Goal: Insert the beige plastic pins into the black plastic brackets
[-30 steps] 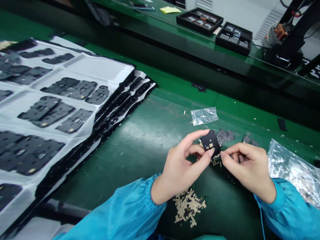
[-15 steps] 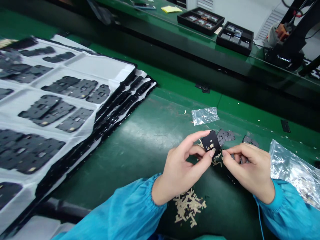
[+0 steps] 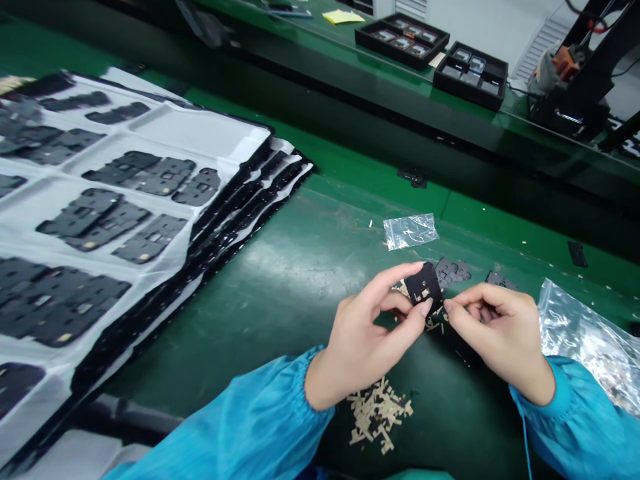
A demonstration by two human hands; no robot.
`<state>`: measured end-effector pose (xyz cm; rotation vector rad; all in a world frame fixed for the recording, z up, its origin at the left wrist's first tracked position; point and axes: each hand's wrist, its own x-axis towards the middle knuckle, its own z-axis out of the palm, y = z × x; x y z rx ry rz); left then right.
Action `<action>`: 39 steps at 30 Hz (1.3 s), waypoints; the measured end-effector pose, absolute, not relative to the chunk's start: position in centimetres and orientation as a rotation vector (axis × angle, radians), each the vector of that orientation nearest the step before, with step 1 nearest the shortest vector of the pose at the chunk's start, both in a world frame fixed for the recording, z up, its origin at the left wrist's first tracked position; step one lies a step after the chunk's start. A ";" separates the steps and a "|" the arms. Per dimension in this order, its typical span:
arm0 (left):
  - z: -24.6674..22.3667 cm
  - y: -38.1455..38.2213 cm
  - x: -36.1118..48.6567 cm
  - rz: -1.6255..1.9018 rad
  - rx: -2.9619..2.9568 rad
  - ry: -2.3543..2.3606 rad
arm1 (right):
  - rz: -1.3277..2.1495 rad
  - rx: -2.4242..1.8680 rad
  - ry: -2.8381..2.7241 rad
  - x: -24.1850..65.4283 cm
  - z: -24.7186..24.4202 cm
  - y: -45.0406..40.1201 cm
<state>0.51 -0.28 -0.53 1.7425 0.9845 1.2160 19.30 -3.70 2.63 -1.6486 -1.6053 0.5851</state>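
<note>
Whether your curled right hand (image 3: 503, 337) holds anything is unclear; your left hand (image 3: 361, 341) pinches a black plate (image 3: 423, 284) between forefinger above and thumb below

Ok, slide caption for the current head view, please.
Over a green table, the left hand holds a small black plate, the right hand close to its edge.
</note>
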 end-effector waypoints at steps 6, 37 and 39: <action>-0.7 -0.2 0.6 1.235 1.732 0.967 | 0.950 -1.680 -1.451 19.7 2.8 -3.6; -0.5 0.0 0.5 1.193 1.625 0.956 | 1.190 -1.705 -1.200 19.8 3.5 -2.6; -0.5 0.0 0.5 1.185 1.611 0.948 | 1.197 -1.708 -1.195 19.8 3.6 -2.6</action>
